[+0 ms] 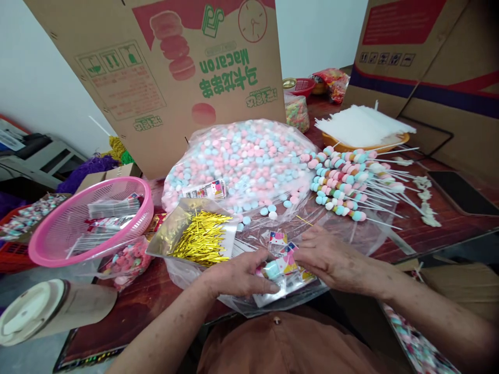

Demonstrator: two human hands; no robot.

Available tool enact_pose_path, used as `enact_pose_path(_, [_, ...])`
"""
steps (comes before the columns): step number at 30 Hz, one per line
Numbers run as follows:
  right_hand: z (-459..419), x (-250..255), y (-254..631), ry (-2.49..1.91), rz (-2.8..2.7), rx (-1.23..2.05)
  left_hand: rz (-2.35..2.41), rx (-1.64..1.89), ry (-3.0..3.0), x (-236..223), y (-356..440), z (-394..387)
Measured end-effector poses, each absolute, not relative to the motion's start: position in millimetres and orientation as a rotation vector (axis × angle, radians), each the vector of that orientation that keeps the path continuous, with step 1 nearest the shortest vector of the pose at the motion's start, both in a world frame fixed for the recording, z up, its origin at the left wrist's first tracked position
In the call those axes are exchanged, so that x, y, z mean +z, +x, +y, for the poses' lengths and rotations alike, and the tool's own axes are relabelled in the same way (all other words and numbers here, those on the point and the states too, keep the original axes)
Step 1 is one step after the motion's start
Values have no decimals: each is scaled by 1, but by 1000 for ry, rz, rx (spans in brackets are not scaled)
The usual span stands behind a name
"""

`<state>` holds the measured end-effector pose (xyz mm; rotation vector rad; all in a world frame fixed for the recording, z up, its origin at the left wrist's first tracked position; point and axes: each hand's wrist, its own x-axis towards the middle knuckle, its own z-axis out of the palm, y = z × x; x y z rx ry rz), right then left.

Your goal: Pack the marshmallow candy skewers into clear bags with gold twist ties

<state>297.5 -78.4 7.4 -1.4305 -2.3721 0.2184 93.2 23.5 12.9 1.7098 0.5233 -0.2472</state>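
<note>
My left hand (242,274) closes around a candy skewer (272,269) in a clear printed wrapper, with pale blue pieces showing by the thumb. My right hand (331,258) pinches the wrapper's other end, which has a pink, yellow and white print. A thin gold twist tie (304,221) sticks up by the right fingers; whether they hold it is hidden. Under both hands lie flat printed wrappers (268,299). Left of them, an open pouch (163,244) holds gold twist ties (202,236). Finished-looking candy skewers (343,182) lie piled to the right.
A large clear bag (241,150) of pink and blue candies stands behind the hands, before a cardboard box (218,67). On the left are a pink basket (37,236) and a lidded cup (83,309). White sticks (358,124) and a phone (465,192) lie right.
</note>
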Motion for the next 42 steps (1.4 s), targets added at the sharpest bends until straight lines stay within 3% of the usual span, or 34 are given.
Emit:
enact_pose_path(9, [-71, -4, 289, -1397, -2355, 386, 491, -140, 1851, 11, 88, 26])
enact_pose_path(13, [-63, -2, 284, -1368, -2349, 307, 604, -205, 1756, 8, 73, 25])
enact_pose_path(17, [-52, -7, 268, -1371, -2362, 260, 725, -1, 1590, -9, 75, 6])
enact_pose_path(19, [-49, -12, 263, -1440, -2116, 272, 810, 148, 1508, -16, 77, 1])
enact_pose_path(21, [-49, -16, 256, -1552, -1753, 417, 901, 264, 1383, -21, 78, 0])
enact_pose_path(25, [-55, -29, 228, -1494, -1413, 1014, 945, 434, 1537, -27, 78, 2])
enact_pose_path(28, [-58, -36, 209, -1474, -1314, 1029, 956, 491, 1543, -29, 75, 0])
enact_pose_path(33, [-58, -37, 201, -1475, -1151, 1086, 786, 273, 1301, -22, 65, -5])
enact_pose_path(38, [-44, -22, 208, -1598, -1381, 736, 733, 266, 1691, -10, 65, 7])
enact_pose_path(42, [-34, -3, 224, -1483, -1688, 269, 802, 178, 1550, -1, 63, 18])
